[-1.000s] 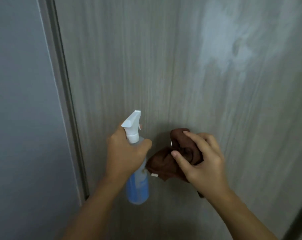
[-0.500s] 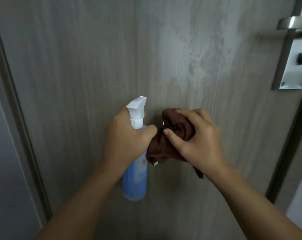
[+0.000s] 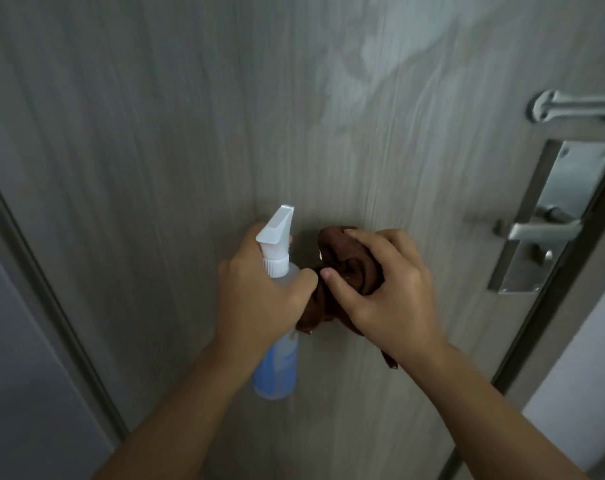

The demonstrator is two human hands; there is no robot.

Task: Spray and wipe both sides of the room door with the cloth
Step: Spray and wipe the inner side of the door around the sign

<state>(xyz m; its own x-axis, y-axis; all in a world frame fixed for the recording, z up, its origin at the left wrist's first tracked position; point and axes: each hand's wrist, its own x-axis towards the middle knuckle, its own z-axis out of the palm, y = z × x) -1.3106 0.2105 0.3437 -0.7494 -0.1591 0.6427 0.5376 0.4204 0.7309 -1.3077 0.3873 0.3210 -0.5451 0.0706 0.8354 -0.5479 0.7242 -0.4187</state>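
A grey wood-grain door (image 3: 190, 133) fills the view, with a pale wet patch (image 3: 380, 53) near its top right. My left hand (image 3: 259, 292) grips a spray bottle (image 3: 276, 368) with a white nozzle and blue liquid, its nozzle aimed up at the door. Beside it, my right hand (image 3: 387, 292) holds a bunched brown cloth (image 3: 346, 268) close to the door; actual contact cannot be told. Both hands are level with the door handle.
A metal lever handle (image 3: 543, 230) on a lock plate (image 3: 557, 209) sits at the right edge of the door, with a metal latch bracket (image 3: 571, 107) above it. The door frame (image 3: 34, 271) and a grey wall lie on the left. A dark gap runs along the right edge.
The view has swung right and up, bringing the handle and latch into sight. Both hands keep their holds and have stayed side by side.
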